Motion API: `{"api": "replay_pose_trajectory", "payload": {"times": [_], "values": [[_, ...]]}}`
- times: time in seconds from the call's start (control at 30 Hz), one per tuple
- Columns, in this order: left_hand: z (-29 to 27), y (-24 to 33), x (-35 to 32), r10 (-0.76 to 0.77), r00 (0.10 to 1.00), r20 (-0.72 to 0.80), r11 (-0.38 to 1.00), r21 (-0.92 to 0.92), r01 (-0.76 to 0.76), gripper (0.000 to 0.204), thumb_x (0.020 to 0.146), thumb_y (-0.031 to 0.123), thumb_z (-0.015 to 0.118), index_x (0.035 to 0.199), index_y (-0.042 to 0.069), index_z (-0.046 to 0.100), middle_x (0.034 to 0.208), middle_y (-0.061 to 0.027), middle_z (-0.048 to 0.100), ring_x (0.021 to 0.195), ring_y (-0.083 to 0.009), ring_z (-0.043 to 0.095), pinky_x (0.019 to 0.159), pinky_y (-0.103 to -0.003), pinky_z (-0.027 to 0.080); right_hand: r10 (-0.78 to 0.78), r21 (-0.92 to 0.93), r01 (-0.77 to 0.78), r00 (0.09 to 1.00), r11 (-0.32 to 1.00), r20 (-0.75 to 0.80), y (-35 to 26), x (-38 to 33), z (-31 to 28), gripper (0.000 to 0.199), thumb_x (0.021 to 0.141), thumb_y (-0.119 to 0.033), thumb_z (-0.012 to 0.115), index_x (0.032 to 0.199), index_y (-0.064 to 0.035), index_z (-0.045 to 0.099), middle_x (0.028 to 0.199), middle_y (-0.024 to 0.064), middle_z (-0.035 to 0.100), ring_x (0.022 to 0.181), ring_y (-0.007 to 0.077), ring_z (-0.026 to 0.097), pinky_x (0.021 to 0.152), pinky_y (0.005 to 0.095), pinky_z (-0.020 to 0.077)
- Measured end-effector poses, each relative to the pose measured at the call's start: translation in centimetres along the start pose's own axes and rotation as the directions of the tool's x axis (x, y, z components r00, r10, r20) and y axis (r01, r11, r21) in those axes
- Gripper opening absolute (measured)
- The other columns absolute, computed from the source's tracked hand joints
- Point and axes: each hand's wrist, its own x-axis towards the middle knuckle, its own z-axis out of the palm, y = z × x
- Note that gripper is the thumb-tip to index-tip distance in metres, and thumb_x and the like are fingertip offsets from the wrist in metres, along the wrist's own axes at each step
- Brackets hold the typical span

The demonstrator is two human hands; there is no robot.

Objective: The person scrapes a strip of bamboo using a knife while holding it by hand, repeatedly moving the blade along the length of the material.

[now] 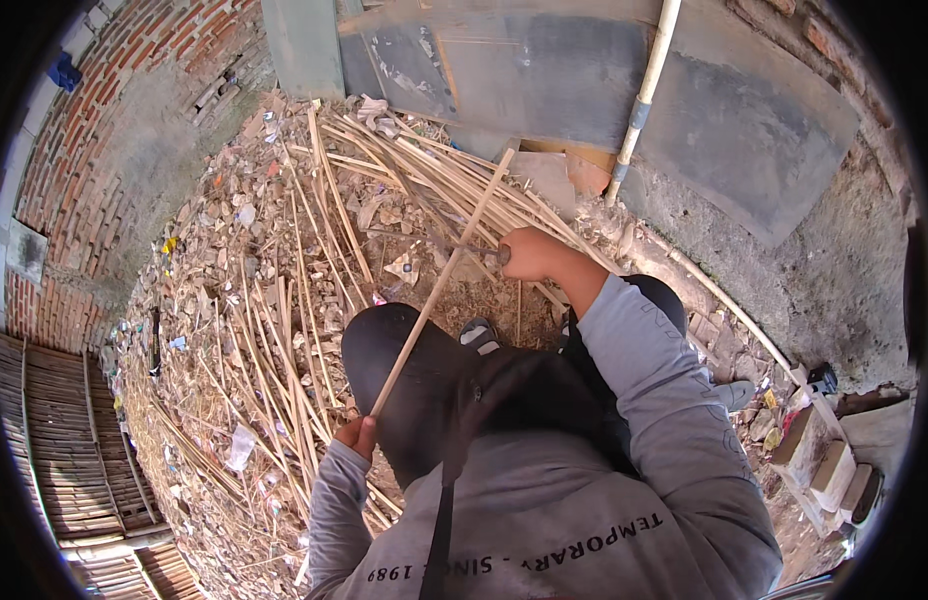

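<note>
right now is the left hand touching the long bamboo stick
Touching. The head view shows the left hand closed around the lower end of the long bamboo stick, with no gap.

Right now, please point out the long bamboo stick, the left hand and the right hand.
long bamboo stick [439, 285]: head view, middle of its shaft.
left hand [357, 436]: head view, knuckles at the stick's lower end.
right hand [530, 252]: head view, back of the fist.

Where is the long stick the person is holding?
In the head view, the long stick slants across the middle, from the left hand low down, past the right hand, up over the pile of sticks.
</note>
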Motion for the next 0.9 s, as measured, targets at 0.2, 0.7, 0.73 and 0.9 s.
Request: {"api": "replay_pose_trajectory", "payload": {"times": [0.2,0.7,0.73,0.9], "values": [[0.2,-2.0,-0.4,-0.001,0.999,0.032,0.995,-0.102,0.004,0.053,0.098,0.049,0.042,0.082,0.002,0.057,0.063,0.0000,0.051,0.058,-0.0111,0.046,0.054,-0.030,0.037,-0.059,-0.097,0.064,0.997,0.993,0.057,-6.0,-2.5,-0.8,0.026,0.070,-0.022,0.062,0.093,-0.0147,0.070,0.088,0.0158,0.067,0.086,0.0361,0.064,0.073,0.0477,0.0520],[0.6,-1.2,-0.1,0.019,1.000,0.000,0.995,-0.097,-0.019,0.061,0.095,0.058,0.040,0.075,0.003,0.056,0.060,-0.0002,0.049,0.057,-0.0115,0.047,0.052,-0.031,0.037,-0.100,-0.133,0.101,0.995,0.986,0.009,-4.3,-2.3,-0.7,0.020,0.069,-0.021,0.063,0.085,-0.0109,0.067,0.083,0.0159,0.067,0.084,0.0345,0.065,0.075,0.0462,0.0511],[0.7,-1.2,0.2,0.024,1.000,0.013,0.995,-0.096,-0.023,0.060,0.096,0.057,0.041,0.075,0.003,0.056,0.060,-0.0001,0.049,0.057,-0.0114,0.047,0.052,-0.030,0.037,-0.060,0.004,0.060,0.998,0.998,0.002,-1.9,-0.9,0.4,0.022,0.068,-0.020,0.063,0.086,-0.0090,0.068,0.085,0.0156,0.068,0.085,0.0346,0.065,0.075,0.0454,0.0516],[-0.1,-3.0,0.1,-0.009,1.000,0.014,0.990,-0.137,0.010,0.053,0.097,0.053,0.042,0.077,0.006,0.055,0.060,0.0028,0.046,0.056,-0.0090,0.043,0.051,-0.026,0.034,0.157,0.139,-0.137,0.976,0.981,-0.153,1.6,1.5,-0.6,0.031,0.070,-0.020,0.064,0.096,-0.0036,0.066,0.094,0.0168,0.068,0.089,0.0342,0.065,0.078,0.0437,0.0518]]}}
